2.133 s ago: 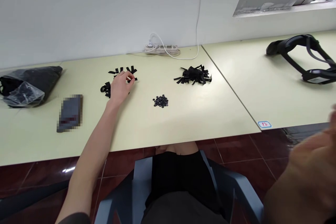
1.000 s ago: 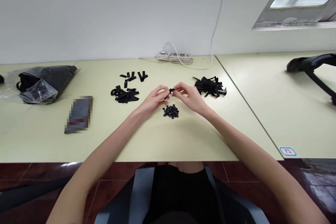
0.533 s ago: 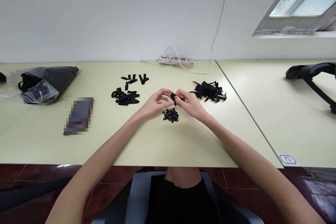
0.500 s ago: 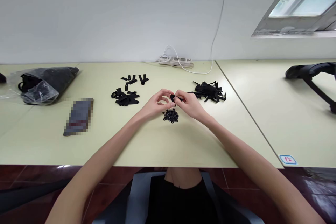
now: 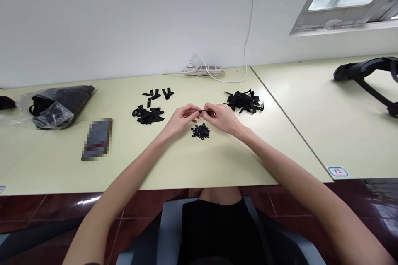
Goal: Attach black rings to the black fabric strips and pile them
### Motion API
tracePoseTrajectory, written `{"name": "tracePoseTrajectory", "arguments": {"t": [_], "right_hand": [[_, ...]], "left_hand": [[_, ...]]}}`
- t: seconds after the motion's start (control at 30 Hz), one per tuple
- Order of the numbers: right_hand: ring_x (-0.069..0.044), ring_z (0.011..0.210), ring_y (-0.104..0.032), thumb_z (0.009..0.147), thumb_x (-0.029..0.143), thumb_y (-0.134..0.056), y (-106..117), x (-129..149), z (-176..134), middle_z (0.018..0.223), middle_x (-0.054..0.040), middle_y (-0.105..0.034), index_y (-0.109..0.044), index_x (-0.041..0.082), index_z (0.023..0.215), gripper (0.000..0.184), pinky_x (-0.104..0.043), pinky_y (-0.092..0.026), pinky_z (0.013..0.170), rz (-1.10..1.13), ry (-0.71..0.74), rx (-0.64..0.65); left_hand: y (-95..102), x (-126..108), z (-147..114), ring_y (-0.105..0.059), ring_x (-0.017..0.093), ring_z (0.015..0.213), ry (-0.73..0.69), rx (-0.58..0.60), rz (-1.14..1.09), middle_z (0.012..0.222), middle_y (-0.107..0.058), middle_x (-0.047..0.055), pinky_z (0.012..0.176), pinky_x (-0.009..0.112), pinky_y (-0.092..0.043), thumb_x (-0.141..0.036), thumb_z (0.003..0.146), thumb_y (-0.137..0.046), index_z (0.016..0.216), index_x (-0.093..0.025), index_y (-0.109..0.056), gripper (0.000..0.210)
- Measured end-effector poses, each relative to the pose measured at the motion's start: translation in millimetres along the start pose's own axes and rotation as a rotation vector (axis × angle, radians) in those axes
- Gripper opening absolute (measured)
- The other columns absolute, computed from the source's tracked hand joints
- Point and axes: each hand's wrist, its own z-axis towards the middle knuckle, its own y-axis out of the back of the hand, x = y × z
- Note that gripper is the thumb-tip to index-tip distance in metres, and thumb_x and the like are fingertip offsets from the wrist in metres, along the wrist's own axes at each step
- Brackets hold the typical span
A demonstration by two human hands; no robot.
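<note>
Between my two hands is a short black fabric strip point(image 5: 209, 112), seen nearly edge-on. My left hand point(image 5: 184, 116) pinches its left end with thumb and fingers. My right hand point(image 5: 219, 116) is closed on the rest of it, and the fingertips of both hands nearly meet. Whether a small part is also in the fingers is hidden. Just below them lies a pile of small black ring-like pieces point(image 5: 200, 131). Behind my right hand sits a tangled heap of black strips point(image 5: 245, 101).
More black strips lie in a pile point(image 5: 147, 115) to the left, with several pieces point(image 5: 168, 93) behind. Farther left are a blurred-out flat object point(image 5: 98, 138) and a plastic bag point(image 5: 59, 105) with black contents. A power strip point(image 5: 203, 70) stands by the wall; a black headset-like object point(image 5: 367, 78) is far right.
My hands have come closer together, and the left fingers have closed on the black strip, which now lies flatter. The camera view has tilted slightly.
</note>
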Motion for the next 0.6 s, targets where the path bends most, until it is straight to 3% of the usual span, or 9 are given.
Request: {"name": "tracePoseTrajectory", "arguments": {"t": [0.1, 0.17, 0.27, 0.33, 0.43, 0.53, 0.6], "right_hand": [[-0.017, 0.063, -0.047, 0.105, 0.032, -0.059, -2.3, 0.8, 0.5, 0.071, 0.0027, -0.059, -0.054, 0.027, 0.087, 0.02, -0.033, -0.033, 0.067, -0.013, -0.016, -0.016], [-0.021, 0.071, -0.055, 0.106, 0.031, -0.061, -4.3, 1.7, 0.5, 0.081, -0.0009, -0.066, -0.057, 0.027, 0.094, 0.013, -0.034, -0.04, 0.071, -0.024, 0.018, -0.061], [-0.03, 0.103, -0.066, 0.107, 0.025, -0.06, -6.4, 3.2, -0.1, 0.11, -0.0118, -0.075, -0.063, 0.026, 0.105, 0.003, -0.041, -0.05, 0.093, -0.113, 0.141, -0.22], [-0.033, 0.114, -0.065, 0.11, 0.021, -0.055, -6.9, 3.7, -0.9, 0.117, -0.015, -0.075, -0.066, 0.026, 0.105, 0.013, -0.047, -0.048, 0.105, -0.196, 0.194, -0.29], [-0.028, 0.095, -0.066, 0.112, 0.02, -0.053, -7.8, 4.2, -3.1, 0.101, -0.0096, -0.075, -0.066, 0.025, 0.103, 0.016, -0.044, -0.046, 0.1, -0.204, 0.168, -0.221], [-0.021, 0.072, -0.058, 0.111, 0.029, -0.059, -9.3, 5.4, -5.1, 0.084, -0.0012, -0.07, -0.064, 0.025, 0.108, 0.007, -0.034, -0.04, 0.078, -0.118, 0.049, -0.067], [-0.02, 0.067, -0.056, 0.115, 0.035, -0.056, -9.8, 6.4, -6.0, 0.081, -0.0003, -0.069, -0.063, 0.026, 0.109, 0.013, -0.032, -0.033, 0.069, -0.086, -0.007, -0.002]], "left_hand": [[1.9, 1.3, 0.5, -0.077, 0.026, 0.104, -0.025, -0.026, 0.045, 0.107, -0.083, 0.009, 0.095, 0.041, -0.062, -0.064, 0.096, -0.083, 0.108, -0.023, -0.082, 0.042], [2.4, 1.9, 0.6, -0.077, 0.026, 0.102, -0.03, -0.041, 0.044, 0.104, -0.082, 0.009, 0.092, 0.04, -0.063, -0.062, 0.095, -0.084, 0.106, -0.023, -0.082, 0.041], [2.0, 1.6, 0.5, -0.077, 0.024, 0.097, -0.019, -0.092, 0.021, 0.102, -0.082, 0.009, 0.09, 0.039, -0.064, -0.059, 0.095, -0.085, 0.103, -0.022, -0.082, 0.038], [1.1, 0.8, 0.2, -0.077, 0.024, 0.096, -0.008, -0.119, 0.016, 0.102, -0.082, 0.009, 0.09, 0.04, -0.065, -0.058, 0.094, -0.086, 0.102, -0.022, -0.082, 0.037], [-0.4, -0.9, -0.3, -0.078, 0.025, 0.096, -0.006, -0.128, 0.02, 0.1, -0.083, 0.009, 0.092, 0.041, -0.066, -0.06, 0.091, -0.088, 0.102, -0.022, -0.082, 0.04], [-0.9, -1.6, -0.5, -0.078, 0.025, 0.093, -0.022, -0.124, 0.026, 0.098, -0.083, 0.009, 0.092, 0.043, -0.067, -0.064, 0.089, -0.089, 0.1, -0.021, -0.082, 0.045], [-1.1, -1.1, -0.7, -0.078, 0.025, 0.09, -0.024, -0.12, 0.031, 0.096, -0.083, 0.009, 0.09, 0.043, -0.067, -0.067, 0.088, -0.09, 0.098, -0.022, -0.082, 0.047]]}}
